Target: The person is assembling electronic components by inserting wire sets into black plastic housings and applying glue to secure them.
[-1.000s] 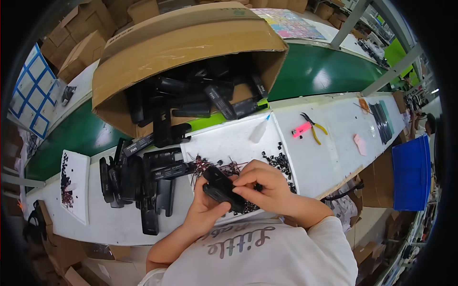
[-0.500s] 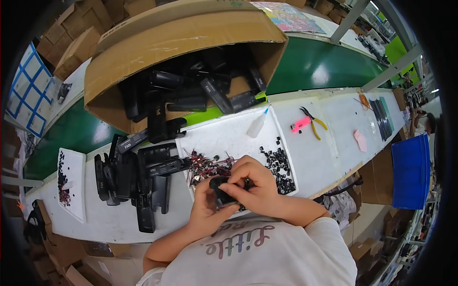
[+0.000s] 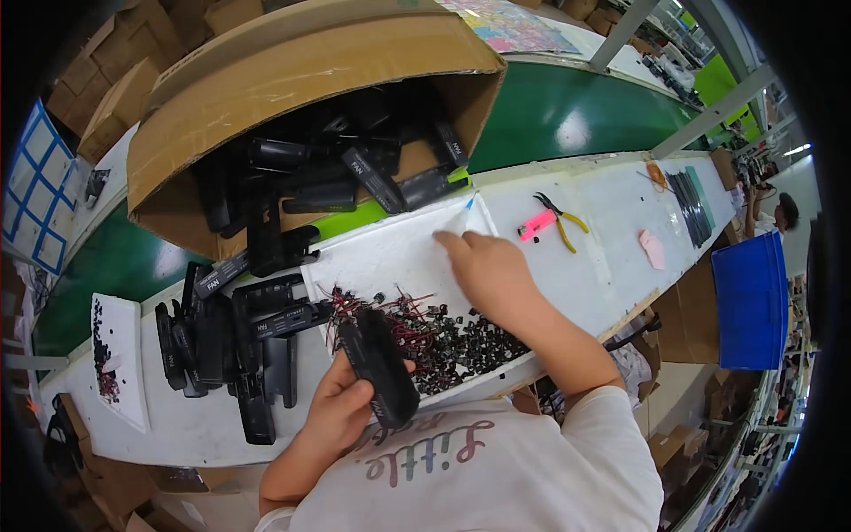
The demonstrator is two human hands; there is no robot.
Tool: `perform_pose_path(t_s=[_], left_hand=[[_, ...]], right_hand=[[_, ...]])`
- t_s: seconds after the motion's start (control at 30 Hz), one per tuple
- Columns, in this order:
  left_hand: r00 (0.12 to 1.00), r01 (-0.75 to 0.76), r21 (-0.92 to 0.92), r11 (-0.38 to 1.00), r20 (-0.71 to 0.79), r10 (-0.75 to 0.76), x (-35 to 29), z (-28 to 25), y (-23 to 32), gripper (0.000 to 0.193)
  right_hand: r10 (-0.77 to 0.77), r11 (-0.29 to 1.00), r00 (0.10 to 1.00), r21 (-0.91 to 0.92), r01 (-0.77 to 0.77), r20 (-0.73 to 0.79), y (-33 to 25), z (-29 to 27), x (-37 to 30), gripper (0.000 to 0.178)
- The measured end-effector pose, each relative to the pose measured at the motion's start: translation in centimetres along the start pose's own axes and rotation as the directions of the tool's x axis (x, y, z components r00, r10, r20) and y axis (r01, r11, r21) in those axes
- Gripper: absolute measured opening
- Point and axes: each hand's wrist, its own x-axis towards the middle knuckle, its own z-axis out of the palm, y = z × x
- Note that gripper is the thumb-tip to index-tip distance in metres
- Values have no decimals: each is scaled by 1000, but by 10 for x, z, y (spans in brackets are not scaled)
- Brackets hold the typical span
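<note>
Black plastic housing [image 3: 383,368], grasped in my left hand [image 3: 341,401] over the white foam tray [image 3: 377,257], my right hand [image 3: 487,270] at the blue-tipped dropper bottle [image 3: 464,215], its grip unclear to me remotely

On the bench [image 3: 612,257], a tray [image 3: 381,253] lies between casings [image 3: 217,341], left, and pliers [image 3: 557,213], right; behind, a carton [image 3: 310,84] holds more casings.

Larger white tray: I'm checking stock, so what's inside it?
The tray holds small black parts, red wires and a blue-tipped bottle. The right hand hides part of the bottle; anything beneath the parts is covered.
</note>
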Motion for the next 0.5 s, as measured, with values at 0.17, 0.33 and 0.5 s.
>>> perform_pose_path(t_s=[0.17, 0.33, 0.5], left_hand=[[999, 35, -72, 997, -9, -36, 1, 1, 3, 58], [999, 45, -75, 996, 12, -45, 2, -1, 0, 58], [1000, -7, -25, 1000, 5, 7, 3, 2, -1, 62]], right_hand=[[-32, 984, 999, -173, 30, -6, 26, 17, 13, 35], [-64, 990, 985, 112, 82, -158, 7, -5, 20, 20], [-135, 548, 928, 754, 363, -348, -26, -34, -15, 26]])
